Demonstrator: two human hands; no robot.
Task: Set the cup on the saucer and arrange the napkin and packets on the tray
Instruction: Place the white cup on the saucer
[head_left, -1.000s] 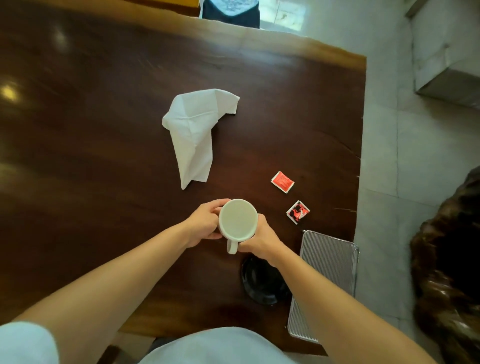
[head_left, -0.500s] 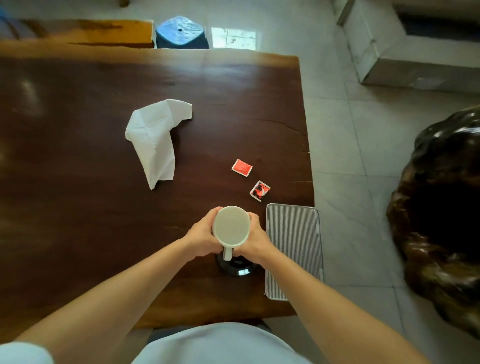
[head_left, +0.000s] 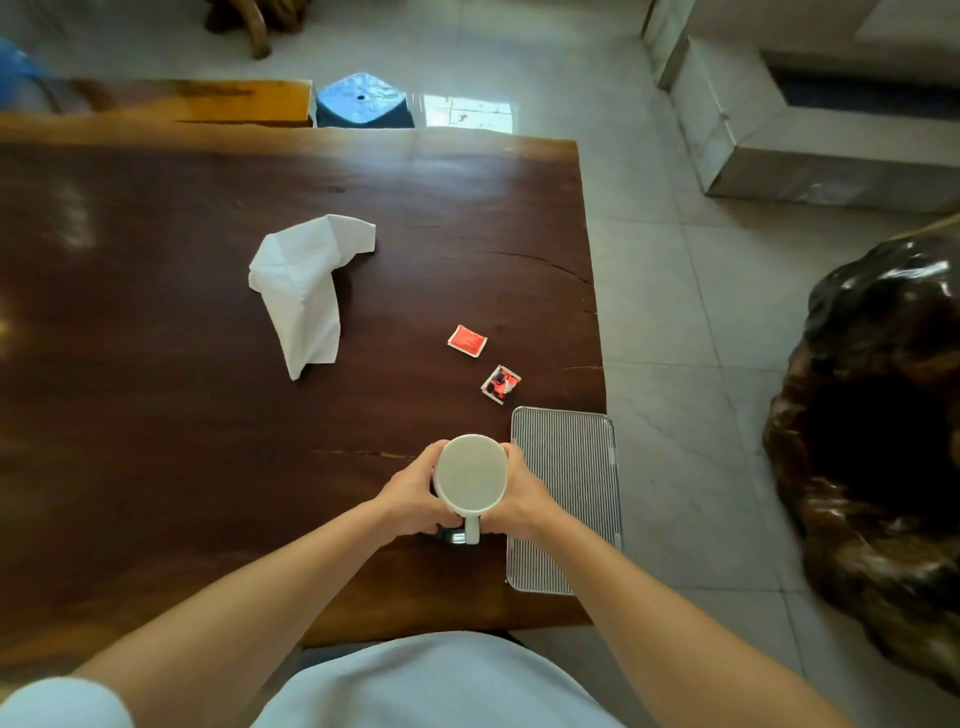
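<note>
A white cup (head_left: 470, 473) with its handle toward me is clasped between my left hand (head_left: 413, 493) and my right hand (head_left: 522, 496). It sits over the black saucer (head_left: 451, 535), of which only a dark sliver shows under the handle; I cannot tell whether cup and saucer touch. The ribbed metal tray (head_left: 571, 467) lies just right of my right hand, at the table's right edge. A crumpled white napkin (head_left: 306, 286) rests further out on the table. Two red packets, one (head_left: 467, 340) and another (head_left: 501, 384), lie between the napkin and the tray.
The dark wooden table (head_left: 156, 415) ends just right of the tray. A large dark carved wooden piece (head_left: 878, 441) stands on the tiled floor to the right. A blue stool (head_left: 361, 101) stands beyond the table's far edge.
Both hands have carried the cup toward me and over the saucer, which is now almost fully hidden beneath it. The view has tilted, so the far floor shows.
</note>
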